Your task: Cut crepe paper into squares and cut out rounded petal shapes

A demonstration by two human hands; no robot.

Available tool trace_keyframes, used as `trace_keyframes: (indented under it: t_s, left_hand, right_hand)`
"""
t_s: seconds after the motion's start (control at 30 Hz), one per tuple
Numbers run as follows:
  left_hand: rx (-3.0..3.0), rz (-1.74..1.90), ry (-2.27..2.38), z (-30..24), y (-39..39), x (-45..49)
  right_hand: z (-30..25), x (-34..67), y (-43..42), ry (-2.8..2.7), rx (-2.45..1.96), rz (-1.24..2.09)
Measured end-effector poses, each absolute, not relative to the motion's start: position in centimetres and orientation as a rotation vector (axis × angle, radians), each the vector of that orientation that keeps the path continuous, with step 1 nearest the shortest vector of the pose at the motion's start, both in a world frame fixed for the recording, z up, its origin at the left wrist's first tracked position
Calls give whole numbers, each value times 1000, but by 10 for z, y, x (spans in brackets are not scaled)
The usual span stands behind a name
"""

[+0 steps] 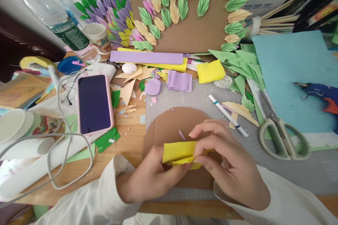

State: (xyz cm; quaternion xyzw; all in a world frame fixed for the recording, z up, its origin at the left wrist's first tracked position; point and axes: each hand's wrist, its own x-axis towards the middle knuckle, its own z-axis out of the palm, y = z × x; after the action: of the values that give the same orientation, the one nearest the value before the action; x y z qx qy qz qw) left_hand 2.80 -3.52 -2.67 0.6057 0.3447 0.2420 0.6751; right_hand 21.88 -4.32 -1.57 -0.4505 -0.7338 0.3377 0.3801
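Clutter covers the wooden tabletop (126, 147): paper scraps, a phone (94, 103) lying face up with a dark screen, and a grey mat (200, 98) with a cardboard disc (169, 126) on it. At the back stands a cardboard fan (190, 31) edged with folded paper leaves, its top cut off by the frame. A bottle (52, 14) at the upper left is also cut off, and the glue gun (322, 96) on the blue sheet (290, 74) runs out of the right edge. Scissors (280, 133) lie shut just left of that sheet, and a pen (228, 115) lies slanted on the mat.

Over the disc, near the front edge, both hands meet on a folded yellow paper (179, 153). The left hand (150, 177) comes in from below, its grip pinched on the paper's left end; the fingers behind the sheet are hidden. The right hand (229, 161) arches over from the right, fingers curled down, its grip closed on the right end, which its fingertips cover. How many folds the paper has is hard to make out. White sleeves run off the bottom edge.
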Motion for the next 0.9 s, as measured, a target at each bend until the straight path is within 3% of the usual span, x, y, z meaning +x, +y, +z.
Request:
trace_keyframes:
  t_s: [0.23, 0.67, 0.9]
  left_hand:
    - [1531, 404, 634, -24, -34, 31]
    - [1603, 514, 651, -23, -32, 31]
    - [1546, 493, 649, -23, -35, 30]
  right_hand:
    - [-15, 209, -48, -1750, -1125, 1062]
    - [-16, 205, -46, -1496, -1239, 1368]
    - [-17, 205, -45, -1521, -1217, 1272]
